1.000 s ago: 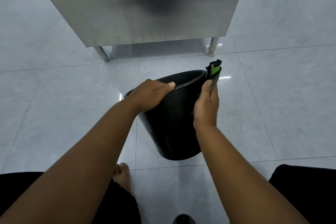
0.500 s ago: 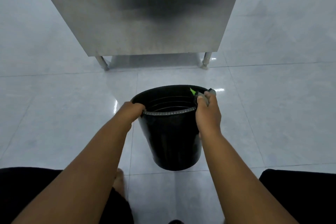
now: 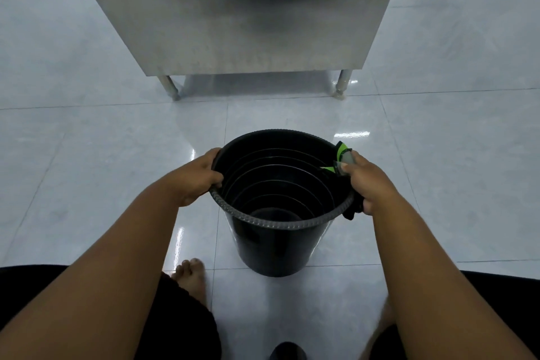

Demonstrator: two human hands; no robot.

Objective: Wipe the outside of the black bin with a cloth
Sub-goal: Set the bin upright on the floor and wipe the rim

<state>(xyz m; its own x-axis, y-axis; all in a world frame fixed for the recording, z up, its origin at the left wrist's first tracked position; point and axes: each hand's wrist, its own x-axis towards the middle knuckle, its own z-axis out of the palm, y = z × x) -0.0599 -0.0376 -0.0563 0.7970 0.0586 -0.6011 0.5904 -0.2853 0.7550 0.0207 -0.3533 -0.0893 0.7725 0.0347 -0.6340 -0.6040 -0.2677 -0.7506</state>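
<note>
The black bin (image 3: 274,245) stands upright on the tiled floor in front of me, its ribbed inside open to view. My left hand (image 3: 195,178) grips the left side of its rim, fingers curled over the edge. My right hand (image 3: 366,184) grips the right side of the rim and holds a black, grey and green cloth (image 3: 342,155) against it. Part of the cloth pokes up past my thumb, and a dark end hangs below my hand outside the bin.
A stainless steel cabinet (image 3: 233,9) on short legs stands just beyond the bin. Glossy pale tiles (image 3: 87,169) surround it. My bare foot (image 3: 191,275) and dark-clothed knees lie close below the bin. A dark object (image 3: 287,352) sits at the bottom edge.
The bin went from tilted and lifted to standing upright on the floor. My left hand shifted to the left rim, and my right hand with the cloth came down onto the right rim.
</note>
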